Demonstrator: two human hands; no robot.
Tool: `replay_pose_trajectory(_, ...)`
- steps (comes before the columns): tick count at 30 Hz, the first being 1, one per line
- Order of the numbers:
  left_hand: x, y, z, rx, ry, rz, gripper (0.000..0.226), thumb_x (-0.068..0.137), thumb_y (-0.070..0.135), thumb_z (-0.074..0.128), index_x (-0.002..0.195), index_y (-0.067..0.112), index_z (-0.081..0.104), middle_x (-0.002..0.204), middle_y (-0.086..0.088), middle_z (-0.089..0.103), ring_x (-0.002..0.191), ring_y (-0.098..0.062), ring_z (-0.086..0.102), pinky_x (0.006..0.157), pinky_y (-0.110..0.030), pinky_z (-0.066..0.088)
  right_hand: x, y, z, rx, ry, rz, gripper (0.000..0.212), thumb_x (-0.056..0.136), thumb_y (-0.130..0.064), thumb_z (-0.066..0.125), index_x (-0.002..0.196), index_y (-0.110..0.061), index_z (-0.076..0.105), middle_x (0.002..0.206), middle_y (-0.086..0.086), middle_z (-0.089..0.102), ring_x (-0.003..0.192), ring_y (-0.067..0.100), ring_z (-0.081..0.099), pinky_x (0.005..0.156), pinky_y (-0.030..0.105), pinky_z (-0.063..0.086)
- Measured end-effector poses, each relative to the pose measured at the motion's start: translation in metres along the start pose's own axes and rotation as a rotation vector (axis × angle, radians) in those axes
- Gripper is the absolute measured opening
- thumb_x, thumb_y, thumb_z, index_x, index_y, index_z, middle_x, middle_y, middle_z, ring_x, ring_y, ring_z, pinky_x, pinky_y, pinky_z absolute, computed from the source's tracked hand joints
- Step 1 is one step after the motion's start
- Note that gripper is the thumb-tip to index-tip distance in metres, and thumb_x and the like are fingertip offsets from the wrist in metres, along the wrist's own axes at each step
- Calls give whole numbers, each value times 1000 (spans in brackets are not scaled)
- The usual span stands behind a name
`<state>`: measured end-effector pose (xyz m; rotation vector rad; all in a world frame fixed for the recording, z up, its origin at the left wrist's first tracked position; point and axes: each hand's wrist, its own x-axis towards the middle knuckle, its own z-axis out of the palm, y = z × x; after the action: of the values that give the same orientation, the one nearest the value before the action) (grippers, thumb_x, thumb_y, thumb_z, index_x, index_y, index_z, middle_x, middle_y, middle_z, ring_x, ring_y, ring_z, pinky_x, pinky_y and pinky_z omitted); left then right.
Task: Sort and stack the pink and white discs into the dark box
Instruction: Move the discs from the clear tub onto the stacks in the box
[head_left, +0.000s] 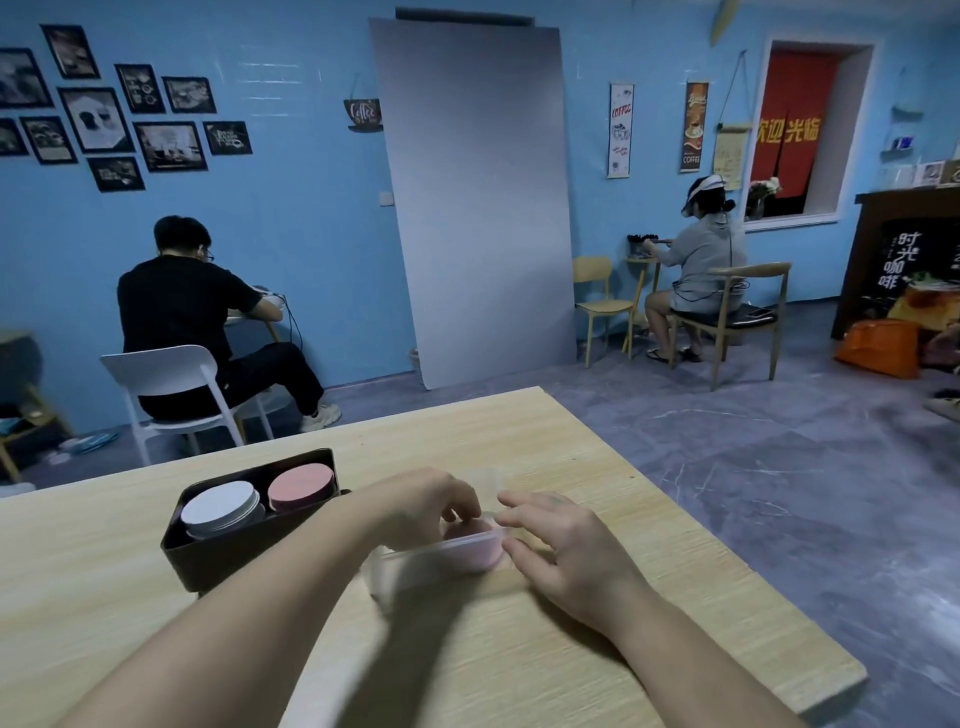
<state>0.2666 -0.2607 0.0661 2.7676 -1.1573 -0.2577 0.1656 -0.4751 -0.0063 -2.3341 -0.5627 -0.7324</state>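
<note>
1. The tabletop (519, 649) is pale wood with a straight grain; its right edge runs diagonally above a grey marbled floor.
2. A dark box (208, 558) stands on it toward the left, holding a white stack and a pink stack side by side.
3. A clear plastic tray (415, 564) rests just right of the box, with pink discs (475, 535) inside.

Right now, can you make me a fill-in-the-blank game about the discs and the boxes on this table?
1. In the dark box, the white stack sits to the ____ of the pink stack.
2. The left hand reaches into the clear container, where the discs look ____.
3. The table is made of light ____.

Missing words: left; pink; wood
</note>
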Motion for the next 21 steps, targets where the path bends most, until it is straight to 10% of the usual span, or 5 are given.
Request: replay_pose_trajectory(21,-17,-12,5,-348,228,3,30,89,27,73,118,21,69,107,13,70,95,4,67,83,-12,54,2,-9,-3,-34,-33,29,38,93,-46,55,122,-27,70,137,-11,63,126,2,55,105,25,46)
